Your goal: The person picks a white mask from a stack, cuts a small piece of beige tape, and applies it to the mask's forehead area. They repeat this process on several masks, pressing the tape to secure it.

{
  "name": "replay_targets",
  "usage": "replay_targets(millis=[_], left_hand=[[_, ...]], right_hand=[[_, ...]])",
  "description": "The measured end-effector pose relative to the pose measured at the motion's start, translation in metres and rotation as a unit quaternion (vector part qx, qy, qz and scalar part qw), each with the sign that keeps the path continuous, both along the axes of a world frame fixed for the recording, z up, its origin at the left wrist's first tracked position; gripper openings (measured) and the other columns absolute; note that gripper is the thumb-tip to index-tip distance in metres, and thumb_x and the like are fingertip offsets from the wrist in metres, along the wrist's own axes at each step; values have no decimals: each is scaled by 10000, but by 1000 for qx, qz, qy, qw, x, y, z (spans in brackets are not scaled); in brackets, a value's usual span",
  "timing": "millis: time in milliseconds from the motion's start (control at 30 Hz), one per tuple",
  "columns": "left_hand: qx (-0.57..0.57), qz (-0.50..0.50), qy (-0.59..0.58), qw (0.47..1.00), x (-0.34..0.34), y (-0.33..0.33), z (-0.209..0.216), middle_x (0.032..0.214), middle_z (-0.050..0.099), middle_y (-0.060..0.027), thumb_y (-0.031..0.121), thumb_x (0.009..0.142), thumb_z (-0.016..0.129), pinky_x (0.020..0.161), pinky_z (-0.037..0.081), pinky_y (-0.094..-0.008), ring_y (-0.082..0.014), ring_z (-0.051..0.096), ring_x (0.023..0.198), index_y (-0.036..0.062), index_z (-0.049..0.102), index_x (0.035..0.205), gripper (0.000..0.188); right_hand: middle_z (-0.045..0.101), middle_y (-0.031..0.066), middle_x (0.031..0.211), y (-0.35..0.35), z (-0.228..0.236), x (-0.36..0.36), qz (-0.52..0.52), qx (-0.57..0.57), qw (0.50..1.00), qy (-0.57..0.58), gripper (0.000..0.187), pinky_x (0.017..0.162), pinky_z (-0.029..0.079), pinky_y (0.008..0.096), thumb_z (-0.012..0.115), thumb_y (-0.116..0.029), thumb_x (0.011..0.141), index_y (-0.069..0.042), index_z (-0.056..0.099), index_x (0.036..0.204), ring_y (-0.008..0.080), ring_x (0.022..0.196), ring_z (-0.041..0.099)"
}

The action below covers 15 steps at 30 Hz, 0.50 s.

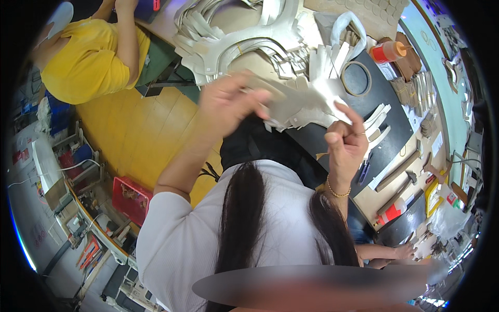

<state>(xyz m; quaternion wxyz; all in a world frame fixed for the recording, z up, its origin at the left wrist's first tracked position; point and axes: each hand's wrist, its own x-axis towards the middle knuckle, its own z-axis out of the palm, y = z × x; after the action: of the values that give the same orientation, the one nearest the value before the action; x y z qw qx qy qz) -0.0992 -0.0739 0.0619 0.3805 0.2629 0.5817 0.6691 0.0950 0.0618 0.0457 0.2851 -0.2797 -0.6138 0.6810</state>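
My left hand (pixel 228 104) is closed, thumb against fingers, on a pale grey flat cut piece (pixel 301 101). Motion blurs the piece, and its exact outline cannot be made out. My right hand (pixel 345 143) is by the piece's right end, index finger raised close to its edge and thumb held apart; whether the finger touches it is unclear. Below the piece, more pale cut pieces (pixel 312 118) lie at the table edge. Just beyond are large stacks of curved, pale shoe-upper-like pieces (pixel 218 47).
A tape roll (pixel 356 78) lies on the black mat (pixel 397 122) at right. Beyond it are an orange-capped bottle (pixel 387 52) and bundled strips (pixel 410 91). A hammer (pixel 397 182) and red-white bottle (pixel 392 210) sit nearer. A person in yellow (pixel 93 60) works at far left; another person's hand (pixel 403 252) shows lower right.
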Motion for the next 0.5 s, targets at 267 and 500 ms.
replay_targets(millis=[267,500], left_hand=[[-154,140,1,978,-118,-28,-59,832,637,-63,135,892,647,580,539,-240,-116,610,658,-39,628,1053,238],[-233,250,139,929,-138,-44,-71,771,582,-21,202,926,618,520,486,-201,-72,545,618,-8,581,1164,320]], right_hand=[[515,-18,630,9,-1,-2,-24,-68,997,2,568,469,313,164,625,-289,922,-3,414,1365,28,505,407],[563,89,1052,13,-19,8,-43,-80,996,19,543,745,484,262,541,-316,966,-23,374,1392,129,819,605]])
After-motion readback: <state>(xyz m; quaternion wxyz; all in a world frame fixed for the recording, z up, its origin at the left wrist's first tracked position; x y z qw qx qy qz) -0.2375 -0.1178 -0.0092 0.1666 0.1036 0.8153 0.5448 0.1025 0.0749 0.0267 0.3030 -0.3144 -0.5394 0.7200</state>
